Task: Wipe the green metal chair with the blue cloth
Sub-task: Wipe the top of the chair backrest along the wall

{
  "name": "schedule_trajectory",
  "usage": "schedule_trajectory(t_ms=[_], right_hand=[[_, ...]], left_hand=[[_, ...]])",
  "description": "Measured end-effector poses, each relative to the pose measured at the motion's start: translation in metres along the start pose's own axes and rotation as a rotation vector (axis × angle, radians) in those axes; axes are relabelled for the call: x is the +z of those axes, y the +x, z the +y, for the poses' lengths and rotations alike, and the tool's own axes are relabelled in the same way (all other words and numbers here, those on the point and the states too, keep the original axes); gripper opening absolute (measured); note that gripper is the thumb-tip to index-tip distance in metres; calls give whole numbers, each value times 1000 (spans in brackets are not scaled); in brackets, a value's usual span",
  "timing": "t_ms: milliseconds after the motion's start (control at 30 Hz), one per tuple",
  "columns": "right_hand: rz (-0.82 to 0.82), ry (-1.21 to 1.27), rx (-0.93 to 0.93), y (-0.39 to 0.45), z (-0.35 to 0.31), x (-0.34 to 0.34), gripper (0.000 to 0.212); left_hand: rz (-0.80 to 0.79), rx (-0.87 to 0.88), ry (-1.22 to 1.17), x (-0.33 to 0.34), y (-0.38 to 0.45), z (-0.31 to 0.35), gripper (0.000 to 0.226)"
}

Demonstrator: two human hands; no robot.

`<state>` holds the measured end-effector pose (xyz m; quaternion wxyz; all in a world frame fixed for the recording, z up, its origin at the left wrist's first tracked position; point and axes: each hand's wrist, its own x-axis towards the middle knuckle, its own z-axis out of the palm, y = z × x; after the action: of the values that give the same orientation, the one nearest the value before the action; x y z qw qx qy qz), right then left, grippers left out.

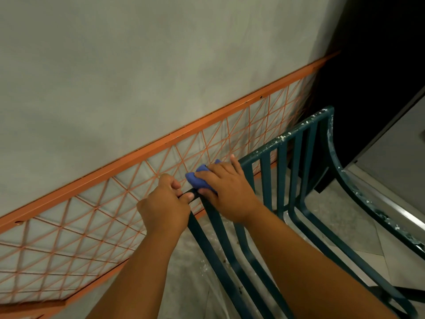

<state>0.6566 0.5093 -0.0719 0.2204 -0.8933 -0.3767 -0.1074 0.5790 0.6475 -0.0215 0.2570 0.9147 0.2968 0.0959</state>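
The green metal chair stands below me, its slatted back running from the centre up to the right, with white paint flecks on the top rail and right arm. My left hand grips the left corner of the chair's top rail. My right hand presses the bunched blue cloth onto the top rail just right of that corner. Most of the cloth is hidden under my fingers.
An orange metal frame with wire mesh leans along the grey wall right behind the chair. A dark opening lies at the upper right, with a grey panel beside it. The floor is grey tile.
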Motion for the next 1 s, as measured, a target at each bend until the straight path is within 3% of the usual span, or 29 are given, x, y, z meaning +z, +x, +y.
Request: schedule_trajectory(t_ms=[100, 233, 300, 400, 500, 633, 833, 1000], right_hand=[[138, 4, -8, -18, 16, 3, 37], [366, -28, 264, -18, 21, -15, 38], [265, -92, 294, -19, 24, -15, 44], [107, -72, 197, -28, 40, -10, 49], [133, -110, 240, -24, 65, -22, 51], [140, -66, 414, -4, 62, -28, 45], [108, 32, 225, -32, 85, -34, 47], [64, -69, 459, 5, 91, -58, 42]], left_hand=[[-8, 26, 119, 1, -2, 6, 21], [-11, 196, 71, 16, -7, 19, 31], [-85, 281, 15, 27, -8, 31, 40], [-198, 357, 70, 43, -6, 48, 52], [-251, 401, 130, 53, -2, 61, 54], [-206, 371, 77, 62, 2, 70, 48], [-138, 415, -13, 68, 14, 84, 46], [-95, 522, 141, 73, 34, 94, 45]])
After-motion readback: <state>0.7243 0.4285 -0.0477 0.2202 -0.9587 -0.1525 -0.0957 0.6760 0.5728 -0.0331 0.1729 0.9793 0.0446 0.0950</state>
